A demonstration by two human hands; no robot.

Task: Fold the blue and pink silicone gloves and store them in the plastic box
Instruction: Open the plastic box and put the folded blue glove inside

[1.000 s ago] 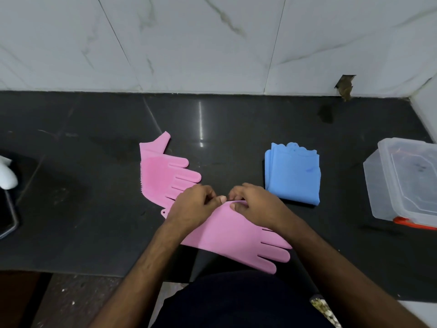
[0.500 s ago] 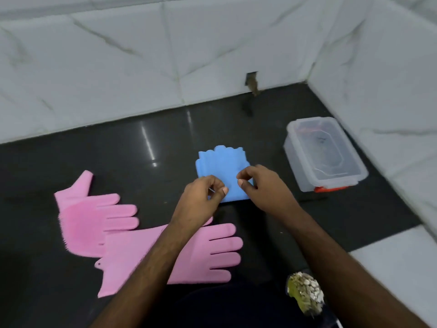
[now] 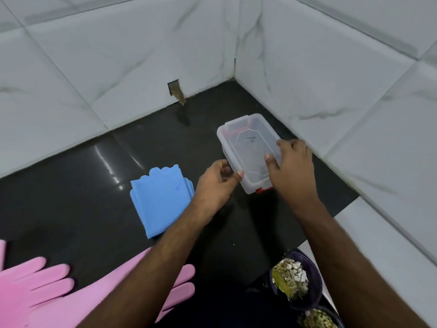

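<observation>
A clear, rounded-rectangular plastic box (image 3: pixel 248 150) with a red latch and its translucent lid on stands on the glossy black stone counter (image 3: pixel 82 190), near the corner of white marble-look tiles. The right hand (image 3: pixel 292 169) grips the box's near right side, thumb on the lid. The left hand (image 3: pixel 216 183), fingers curled, pinches its left rim. Smooth folded blue silicone gloves (image 3: pixel 160 200) with scalloped cuffs lie just left. Two flat pink silicone gloves (image 3: pixel 35 294) lie nearest. Lid markings are unreadable.

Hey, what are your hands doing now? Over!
Both hands, left and right, grip the lidded plastic box. Blue gloves folded beside it. Pink gloves unfolded.
</observation>
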